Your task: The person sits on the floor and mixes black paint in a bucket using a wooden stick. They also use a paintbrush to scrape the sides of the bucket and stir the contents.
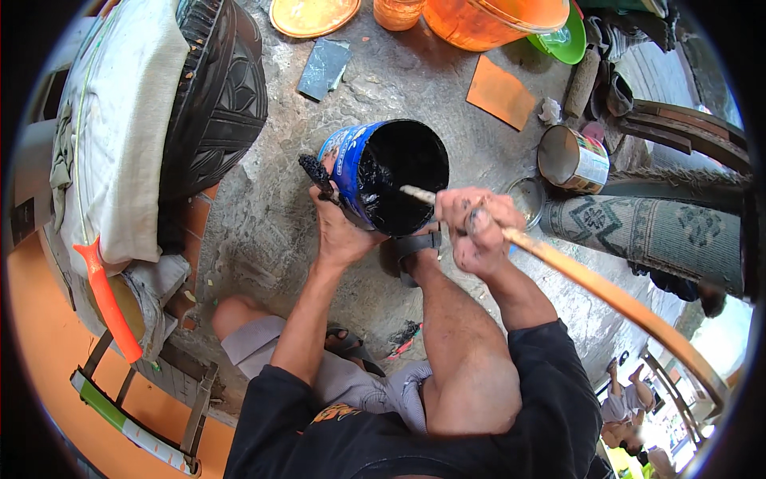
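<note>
A blue bucket (349, 152) coated inside with glossy black paint (384, 180) is tilted toward me in the middle. My left hand (341, 227) grips its lower left side. A black, paint-caked object, perhaps a brush (317, 174), sticks up by that hand's fingers; how it is held cannot be made out. My right hand (479, 227) is closed around a long wooden stick (590, 278). The stick's pale tip reaches into the bucket's mouth, and its other end runs far off to the lower right. My sandalled foot is just below the bucket.
An open tin (563, 158) lies on its side at the right, near a rolled patterned mat (642, 231). Orange-stained tubs (479, 28) stand at the far side. A carved dark piece (227, 104) and an orange-handled tool (112, 303) are at the left. Another person is at the lower right.
</note>
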